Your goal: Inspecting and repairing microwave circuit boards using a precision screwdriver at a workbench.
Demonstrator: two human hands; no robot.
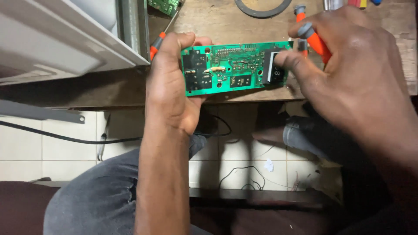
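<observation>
Green circuit board [233, 67] (black display block), held level

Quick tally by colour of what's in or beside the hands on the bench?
Green: 2 – circuit board held at its ends by left hand and right hand; second board piece at the top edge.
Orange: 2 – pliers handles in the right hand; screwdriver handle behind the left hand.
Black: 1 – ring.
Total: 5

bare forearms, grey denim trousers [96, 196]
</observation>
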